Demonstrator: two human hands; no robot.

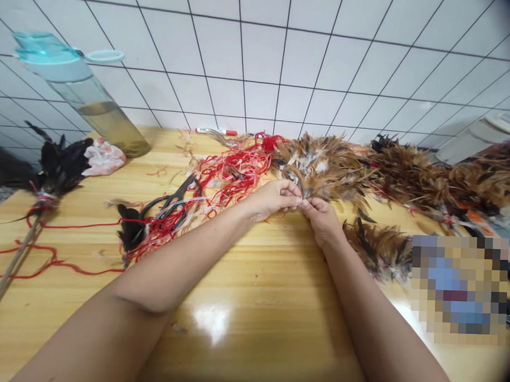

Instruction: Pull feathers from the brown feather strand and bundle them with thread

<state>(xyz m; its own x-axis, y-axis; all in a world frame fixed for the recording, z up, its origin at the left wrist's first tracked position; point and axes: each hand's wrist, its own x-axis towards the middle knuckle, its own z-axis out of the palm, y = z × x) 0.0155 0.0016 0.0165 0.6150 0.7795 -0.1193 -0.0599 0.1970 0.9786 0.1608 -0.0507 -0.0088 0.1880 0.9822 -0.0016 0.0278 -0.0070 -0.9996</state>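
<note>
My left hand (275, 200) and my right hand (323, 220) meet above the table, thumbs and fingertips pinched together and almost touching. What they pinch is too small to make out; it may be the base of a feather. Right behind the fingers lies a heap of brown feathers (323, 163) with pale fluffy bases. Left of that heap is a tangle of red yarn (239, 171). Black-handled scissors (175, 198) rest beside my left forearm, partly over red strands. A smaller bunch of brown feathers (378, 248) lies just right of my right wrist.
At the left stand a bottle (103, 105) with a turquoise lid and a stick (16, 269) topped with black feathers. Crumpled tissue (105, 157) lies near the bottle. A red-and-white marker (217, 132) is by the tiled wall. More brown feathers (443, 178) spread rightward, near a blurred-out patch.
</note>
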